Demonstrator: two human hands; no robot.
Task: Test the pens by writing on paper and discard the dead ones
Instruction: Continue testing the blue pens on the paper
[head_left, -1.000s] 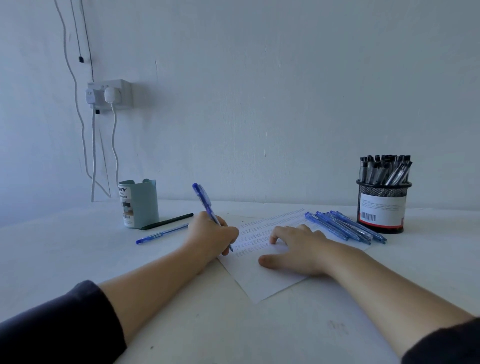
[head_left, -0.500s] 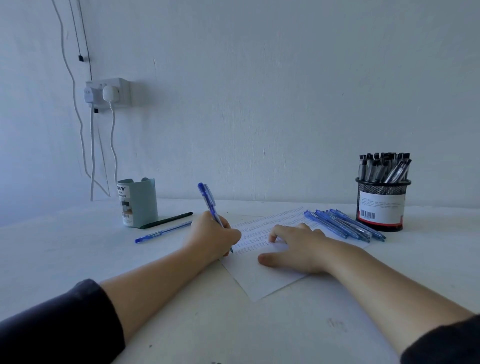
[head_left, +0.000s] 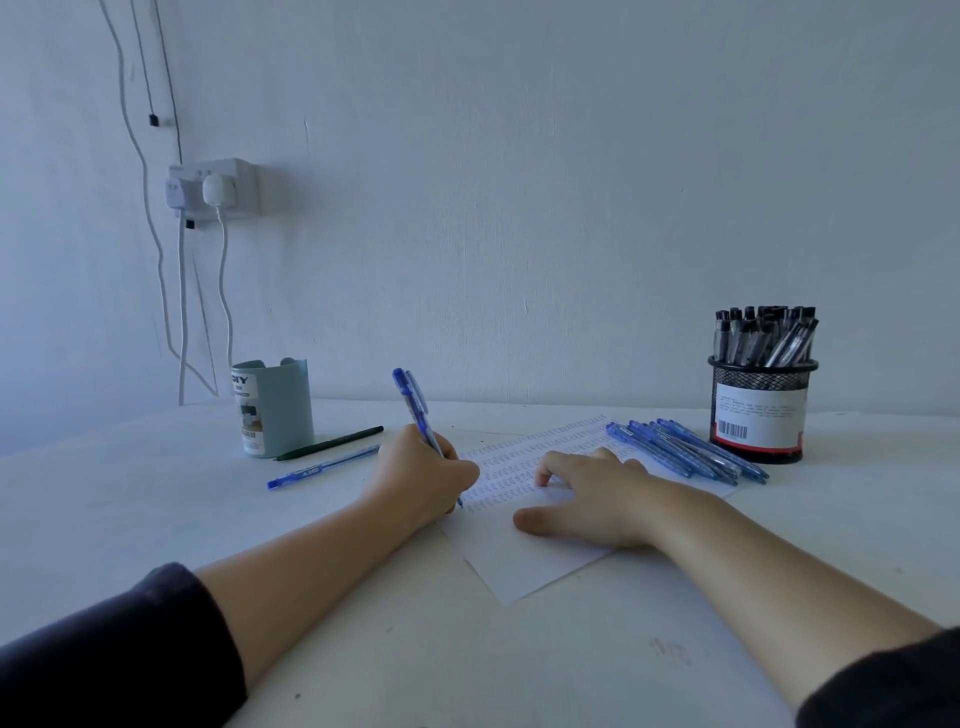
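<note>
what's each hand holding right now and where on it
The left hand grips a blue pen by its lower barrel near the tip. The right hand holds nothing; it rests flat on the paper.

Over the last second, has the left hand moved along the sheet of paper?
Barely, if at all. The left hand, gripping the blue pen, sits at the same spot against the paper's left edge; small shifts match the camera's drift.

left hand (head_left: 423, 480): fingers curled, tight grip | right hand (head_left: 592, 499): flat, fingers spread
</note>
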